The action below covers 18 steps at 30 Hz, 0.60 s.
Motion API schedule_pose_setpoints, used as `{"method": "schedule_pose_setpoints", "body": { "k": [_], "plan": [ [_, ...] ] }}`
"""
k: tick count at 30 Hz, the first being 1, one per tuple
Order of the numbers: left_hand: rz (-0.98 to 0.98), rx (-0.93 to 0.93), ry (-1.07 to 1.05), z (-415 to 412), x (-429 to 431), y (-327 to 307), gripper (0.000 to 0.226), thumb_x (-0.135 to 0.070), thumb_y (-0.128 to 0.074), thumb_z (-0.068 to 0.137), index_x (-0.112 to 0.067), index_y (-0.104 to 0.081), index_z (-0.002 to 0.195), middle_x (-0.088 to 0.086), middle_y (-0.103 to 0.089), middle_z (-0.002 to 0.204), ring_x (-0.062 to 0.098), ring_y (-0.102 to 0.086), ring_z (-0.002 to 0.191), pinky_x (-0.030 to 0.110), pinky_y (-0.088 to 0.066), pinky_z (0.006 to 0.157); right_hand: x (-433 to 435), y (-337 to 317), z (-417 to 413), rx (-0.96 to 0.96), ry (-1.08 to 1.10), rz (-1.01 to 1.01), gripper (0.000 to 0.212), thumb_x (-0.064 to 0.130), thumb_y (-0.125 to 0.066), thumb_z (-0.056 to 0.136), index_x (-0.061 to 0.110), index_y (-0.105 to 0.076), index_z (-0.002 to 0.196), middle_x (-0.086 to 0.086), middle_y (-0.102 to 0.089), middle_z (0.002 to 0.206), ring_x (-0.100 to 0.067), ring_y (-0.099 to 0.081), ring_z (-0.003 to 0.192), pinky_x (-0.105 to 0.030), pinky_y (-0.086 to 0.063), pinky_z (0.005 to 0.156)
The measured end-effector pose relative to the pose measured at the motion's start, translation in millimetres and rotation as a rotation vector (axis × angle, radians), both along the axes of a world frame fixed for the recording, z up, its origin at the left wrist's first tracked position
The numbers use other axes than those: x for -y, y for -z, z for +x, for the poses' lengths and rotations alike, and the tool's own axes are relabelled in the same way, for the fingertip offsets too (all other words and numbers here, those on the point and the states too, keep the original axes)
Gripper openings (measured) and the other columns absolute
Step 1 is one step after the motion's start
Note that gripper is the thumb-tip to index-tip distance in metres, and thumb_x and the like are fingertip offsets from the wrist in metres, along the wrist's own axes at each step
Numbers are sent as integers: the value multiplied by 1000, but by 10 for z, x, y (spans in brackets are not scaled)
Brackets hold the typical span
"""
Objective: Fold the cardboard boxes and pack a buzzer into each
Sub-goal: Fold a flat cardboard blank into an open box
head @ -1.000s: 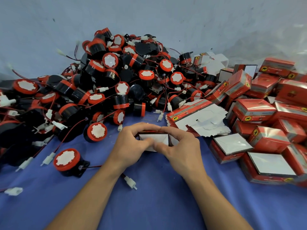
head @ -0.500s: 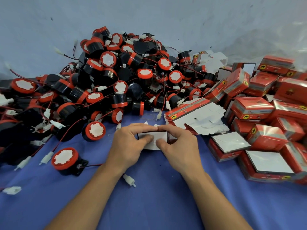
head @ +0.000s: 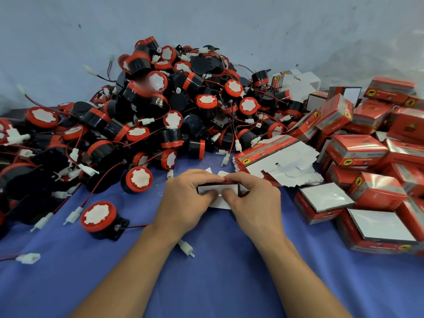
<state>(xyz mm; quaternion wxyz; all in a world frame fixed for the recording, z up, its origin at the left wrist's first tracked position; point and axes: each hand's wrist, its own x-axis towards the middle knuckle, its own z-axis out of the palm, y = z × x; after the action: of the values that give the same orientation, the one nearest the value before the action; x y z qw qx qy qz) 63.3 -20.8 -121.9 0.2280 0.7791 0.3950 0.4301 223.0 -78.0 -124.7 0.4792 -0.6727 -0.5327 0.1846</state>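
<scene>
Head view, centred on the part-folded cardboard box, which sits low over the blue cloth; the left hand and right hand grip it from either side, forefingers curled along its red top edge and thumbs pressed on the white flap facing the camera; the hands hide both ends of the box. Behind and to the left of the box rises the heap of buzzers, red-capped, black-bodied, with tangled red wires and white plugs; one buzzer lies just left of the box, another loose buzzer nearer the camera on that side; a white connector lies beside the left wrist. Just behind and right of the box: a stack of flat box blanks; further right, folded red boxes, two white-faced ones nearest.
</scene>
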Motion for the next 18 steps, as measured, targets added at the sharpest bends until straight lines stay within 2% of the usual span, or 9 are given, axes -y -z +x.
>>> {"method": "schedule_pose_setpoints", "body": {
  "k": [2,4,7,10,12,14,15,17,18],
  "plan": [
    [-45,28,29,-24,-3,-41,39,-17,-81,80,-51,-78,99,-33,-72,105,-11,-63,111,4,-43,92,29,-66,12,-132,-39,43,18,30,-78,82,39,-79,97,24,-74,87,5,-66,85,-7,-46,71],
    [-155,173,68,-29,7,-83,27,-27,-73,84,-50,-78,97,-26,-76,104,-3,-68,109,10,-49,90,62,-133,22,-237,-33,67,13,43,-67,85,42,-77,92,18,-73,83,3,-64,79,-12,-47,68],
    [-280,291,59,-5,4,-107,22,-34,-65,88,-42,-78,104,-20,-77,111,1,-70,108,16,-53,89,103,-154,36,-189,-58,-40,20,51,-57,90,45,-72,102,20,-70,95,6,-61,90,-15,-44,73],
    [-310,251,-3,8,23,-97,29,-41,-61,88,-40,-77,113,-22,-73,119,-4,-65,113,20,-53,94,115,-154,18,-98,-119,-114,9,45,-68,90,42,-71,99,26,-67,116,7,-60,96,-18,-43,81],
    [-316,302,-25,13,45,-106,34,-43,-63,86,-42,-75,118,-23,-73,117,-4,-66,110,22,-55,91,136,-175,-13,-34,-126,-93,13,42,-77,83,41,-70,93,30,-57,134,12,-54,114,-14,-40,91],
    [-270,434,-35,10,66,-127,41,-40,-67,84,-42,-72,125,-20,-73,121,-1,-69,106,21,-57,83,163,-189,-52,59,-131,-9,21,37,-80,74,41,-67,89,32,-53,138,15,-42,131,-2,-30,99],
    [-237,484,-39,4,62,-134,47,-36,-69,84,-41,-68,130,-18,-71,127,0,-68,110,18,-56,84,182,-191,-73,102,-145,40,24,33,-81,72,42,-66,89,33,-53,137,16,-37,135,2,-25,100],
    [-196,501,-56,-9,47,-121,61,-24,-70,81,-40,-61,139,-21,-63,140,-4,-58,128,15,-50,96,207,-168,-102,203,-202,142,28,20,-81,72,37,-68,90,32,-53,136,14,-35,137,1,-24,103],
    [-216,514,-68,-18,37,-101,65,-22,-70,79,-40,-60,140,-22,-62,141,-5,-54,132,18,-49,100,209,-154,-111,264,-223,185,27,13,-79,73,33,-71,89,29,-56,135,12,-36,138,-1,-26,105]
  ]
}}
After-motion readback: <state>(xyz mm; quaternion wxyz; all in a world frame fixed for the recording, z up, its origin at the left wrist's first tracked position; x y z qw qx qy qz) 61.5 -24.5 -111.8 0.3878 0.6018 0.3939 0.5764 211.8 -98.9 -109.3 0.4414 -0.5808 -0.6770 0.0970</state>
